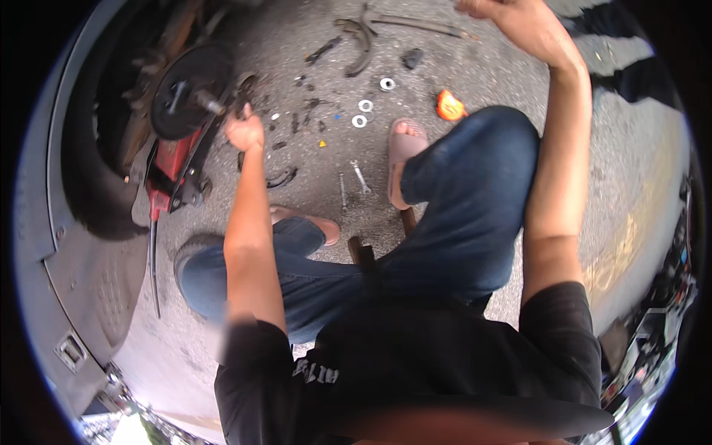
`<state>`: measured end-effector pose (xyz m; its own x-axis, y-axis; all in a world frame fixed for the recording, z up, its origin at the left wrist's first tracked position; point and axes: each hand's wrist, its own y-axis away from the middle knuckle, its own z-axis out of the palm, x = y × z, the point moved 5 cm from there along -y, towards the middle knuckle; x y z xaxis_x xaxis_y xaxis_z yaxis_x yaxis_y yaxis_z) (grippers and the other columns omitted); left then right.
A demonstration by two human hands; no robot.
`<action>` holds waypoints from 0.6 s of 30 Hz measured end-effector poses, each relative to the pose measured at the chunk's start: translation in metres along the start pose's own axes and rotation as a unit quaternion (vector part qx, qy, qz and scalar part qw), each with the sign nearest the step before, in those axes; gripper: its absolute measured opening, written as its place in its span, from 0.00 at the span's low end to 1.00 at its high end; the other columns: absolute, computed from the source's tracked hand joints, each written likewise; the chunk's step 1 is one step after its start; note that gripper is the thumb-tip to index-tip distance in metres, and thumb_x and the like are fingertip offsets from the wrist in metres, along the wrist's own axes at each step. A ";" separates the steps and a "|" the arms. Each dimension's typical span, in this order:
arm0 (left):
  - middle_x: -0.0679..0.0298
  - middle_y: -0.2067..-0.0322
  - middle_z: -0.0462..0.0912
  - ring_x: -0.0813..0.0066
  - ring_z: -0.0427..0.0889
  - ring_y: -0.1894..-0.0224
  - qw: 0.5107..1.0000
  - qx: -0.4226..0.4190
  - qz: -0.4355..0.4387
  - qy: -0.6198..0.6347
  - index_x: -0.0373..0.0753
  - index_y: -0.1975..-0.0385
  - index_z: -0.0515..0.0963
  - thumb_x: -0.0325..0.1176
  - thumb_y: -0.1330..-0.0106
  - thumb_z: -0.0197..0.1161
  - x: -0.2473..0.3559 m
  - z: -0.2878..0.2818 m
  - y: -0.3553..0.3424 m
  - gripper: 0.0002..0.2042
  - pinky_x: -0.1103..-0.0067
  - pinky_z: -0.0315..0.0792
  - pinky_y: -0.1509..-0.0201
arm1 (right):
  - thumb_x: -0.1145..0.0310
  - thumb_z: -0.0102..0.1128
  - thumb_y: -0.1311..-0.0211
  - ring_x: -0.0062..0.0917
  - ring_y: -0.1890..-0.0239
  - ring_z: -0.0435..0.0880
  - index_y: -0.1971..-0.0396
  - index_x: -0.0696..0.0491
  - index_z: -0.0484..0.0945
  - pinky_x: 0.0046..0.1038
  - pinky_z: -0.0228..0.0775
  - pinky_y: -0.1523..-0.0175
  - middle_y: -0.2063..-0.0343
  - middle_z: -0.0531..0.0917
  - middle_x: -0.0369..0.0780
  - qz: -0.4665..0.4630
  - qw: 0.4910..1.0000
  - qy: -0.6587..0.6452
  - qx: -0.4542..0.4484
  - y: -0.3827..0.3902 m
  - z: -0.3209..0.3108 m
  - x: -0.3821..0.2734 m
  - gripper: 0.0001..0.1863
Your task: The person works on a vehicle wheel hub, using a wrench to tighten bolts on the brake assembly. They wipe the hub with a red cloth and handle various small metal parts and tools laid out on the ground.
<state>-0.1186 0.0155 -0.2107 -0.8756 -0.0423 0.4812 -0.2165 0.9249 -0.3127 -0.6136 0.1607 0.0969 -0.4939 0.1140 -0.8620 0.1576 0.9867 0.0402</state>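
My left hand (245,132) is closed beside the bare wheel hub, its thumb up and its fingers curled near the hub's metal spindle (211,102). What it grips, if anything, I cannot make out. Behind the spindle is a dark round backing plate (178,93). A dark ring-like part (248,84) lies just beyond my left thumb. My right hand (528,28) reaches far out at the top edge, fingers stretched leftward and partly cut off by the picture's rim. Nothing shows in it. The nearest thing to it is a long metal bar (423,24) on the ground.
A red jack (175,156) with a long handle (153,267) stands under the vehicle. On the ground lie a curved brake shoe (362,53), washers (366,106), a wrench (360,178), an orange object (449,106) and small dark parts. Another person's dark-clothed legs (630,81) appear at upper right.
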 end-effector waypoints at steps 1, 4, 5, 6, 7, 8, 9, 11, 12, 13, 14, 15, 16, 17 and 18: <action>0.46 0.56 0.86 0.46 0.84 0.54 1.000 0.009 0.004 -0.011 0.29 0.56 0.84 0.45 0.37 0.68 0.009 -0.004 0.011 0.21 0.62 0.76 0.47 | 0.48 0.70 0.40 0.44 0.52 0.86 0.42 0.51 0.79 0.42 0.77 0.44 0.50 0.86 0.46 -0.006 0.992 -0.106 0.073 0.004 -0.020 0.032 0.31; 0.47 0.58 0.87 0.53 0.86 0.56 0.990 -0.098 -0.037 0.097 0.28 0.57 0.83 0.48 0.33 0.66 0.047 -0.007 0.034 0.23 0.63 0.75 0.49 | 0.58 0.60 0.31 0.30 0.58 0.89 0.55 0.58 0.84 0.31 0.78 0.52 0.62 0.89 0.42 0.091 0.962 0.012 0.255 0.080 -0.059 0.168 0.18; 0.48 0.58 0.87 0.55 0.86 0.56 0.975 -0.142 -0.058 0.158 0.28 0.56 0.82 0.50 0.32 0.66 0.063 -0.008 0.036 0.25 0.63 0.74 0.48 | 0.55 0.61 0.32 0.33 0.58 0.89 0.55 0.58 0.85 0.32 0.78 0.51 0.63 0.89 0.44 0.151 0.947 0.133 0.250 0.115 -0.058 0.217 0.20; 0.49 0.56 0.87 0.56 0.86 0.54 0.931 -0.229 -0.104 0.266 0.28 0.53 0.81 0.54 0.31 0.63 0.081 -0.006 0.039 0.28 0.62 0.73 0.45 | 0.48 0.63 0.36 0.43 0.56 0.88 0.56 0.59 0.86 0.37 0.77 0.46 0.64 0.89 0.49 0.228 0.914 0.238 0.237 0.154 -0.049 0.268 0.26; 0.51 0.54 0.87 0.58 0.85 0.52 0.871 -0.306 -0.184 0.339 0.28 0.49 0.79 0.58 0.30 0.60 0.098 -0.007 0.044 0.32 0.61 0.71 0.42 | 0.44 0.61 0.38 0.51 0.52 0.85 0.63 0.62 0.86 0.44 0.75 0.44 0.63 0.85 0.58 0.337 0.874 0.299 0.186 0.199 -0.033 0.320 0.30; 0.49 0.45 0.82 0.54 0.80 0.42 0.822 -0.391 -0.176 0.376 0.28 0.39 0.72 0.65 0.28 0.50 0.122 -0.014 0.047 0.39 0.57 0.66 0.35 | 0.41 0.60 0.38 0.52 0.53 0.84 0.62 0.65 0.84 0.46 0.75 0.44 0.62 0.85 0.59 0.356 0.850 0.347 0.173 0.253 -0.014 0.357 0.34; 0.45 0.37 0.74 0.55 0.72 0.33 0.770 -0.460 -0.156 0.414 0.27 0.33 0.63 0.68 0.27 0.41 0.148 -0.024 0.049 0.44 0.55 0.61 0.30 | 0.38 0.61 0.39 0.52 0.52 0.84 0.52 0.60 0.82 0.47 0.75 0.45 0.59 0.85 0.58 0.437 0.814 0.359 0.132 0.305 0.009 0.394 0.36; 0.40 0.31 0.64 0.49 0.63 0.28 0.652 -0.538 -0.187 0.501 0.24 0.30 0.54 0.72 0.31 0.37 0.201 -0.038 0.051 0.50 0.51 0.55 0.26 | 0.37 0.59 0.38 0.52 0.54 0.85 0.40 0.35 0.76 0.47 0.74 0.44 0.58 0.85 0.53 0.403 0.856 0.320 -0.041 0.369 0.081 0.443 0.29; 0.39 0.30 0.61 0.46 0.62 0.28 0.608 -0.556 -0.194 0.532 0.23 0.29 0.52 0.74 0.34 0.37 0.224 -0.048 0.053 0.53 0.50 0.54 0.26 | 0.37 0.59 0.38 0.52 0.56 0.86 0.38 0.24 0.73 0.47 0.73 0.42 0.59 0.85 0.51 0.339 0.895 0.288 -0.034 0.390 0.116 0.447 0.27; 0.35 0.30 0.58 0.43 0.60 0.27 0.583 -0.583 -0.153 0.544 0.22 0.29 0.50 0.76 0.37 0.36 0.247 -0.058 0.055 0.55 0.49 0.53 0.25 | 0.39 0.59 0.39 0.51 0.56 0.86 0.37 0.24 0.71 0.47 0.72 0.41 0.60 0.85 0.52 0.322 0.901 0.287 -0.040 0.398 0.149 0.451 0.29; 0.35 0.30 0.58 0.44 0.60 0.27 0.574 -0.593 -0.154 0.543 0.22 0.29 0.51 0.76 0.37 0.37 0.268 -0.062 0.056 0.55 0.49 0.53 0.25 | 0.40 0.60 0.40 0.51 0.56 0.86 0.35 0.25 0.70 0.47 0.72 0.39 0.60 0.85 0.53 0.269 0.891 0.358 -0.076 0.401 0.181 0.444 0.31; 0.36 0.30 0.59 0.44 0.61 0.27 0.559 -0.607 -0.151 0.544 0.23 0.30 0.52 0.76 0.38 0.37 0.288 -0.066 0.058 0.56 0.49 0.53 0.25 | 0.45 0.60 0.40 0.51 0.55 0.86 0.33 0.34 0.68 0.46 0.72 0.39 0.58 0.84 0.56 0.329 0.850 0.402 -0.090 0.405 0.192 0.442 0.34; 0.37 0.31 0.60 0.44 0.61 0.28 0.548 -0.616 -0.159 0.543 0.23 0.30 0.53 0.77 0.38 0.36 0.307 -0.069 0.060 0.56 0.49 0.55 0.26 | 0.49 0.60 0.41 0.52 0.54 0.86 0.32 0.43 0.67 0.46 0.72 0.38 0.57 0.84 0.58 0.410 0.821 0.395 -0.041 0.406 0.197 0.432 0.36; 0.37 0.31 0.61 0.44 0.62 0.28 0.537 -0.631 -0.134 0.544 0.23 0.30 0.53 0.77 0.37 0.36 0.327 -0.074 0.063 0.55 0.48 0.57 0.27 | 0.55 0.59 0.42 0.53 0.52 0.85 0.32 0.54 0.67 0.46 0.72 0.39 0.55 0.83 0.62 0.541 0.801 0.215 0.140 0.416 0.181 0.420 0.38; 0.36 0.31 0.61 0.44 0.62 0.28 0.532 -0.642 -0.116 0.540 0.23 0.30 0.54 0.76 0.37 0.35 0.345 -0.079 0.064 0.55 0.48 0.58 0.27 | 0.59 0.57 0.44 0.54 0.52 0.85 0.35 0.62 0.66 0.46 0.73 0.40 0.55 0.82 0.63 0.529 0.815 0.198 0.132 0.404 0.170 0.401 0.37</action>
<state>-0.4008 0.0900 -0.0002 0.0186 -0.6110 0.7914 0.8151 0.4677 0.3420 -0.6029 0.5849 -0.3184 -0.1914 0.9641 -0.1840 0.8265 0.2594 0.4996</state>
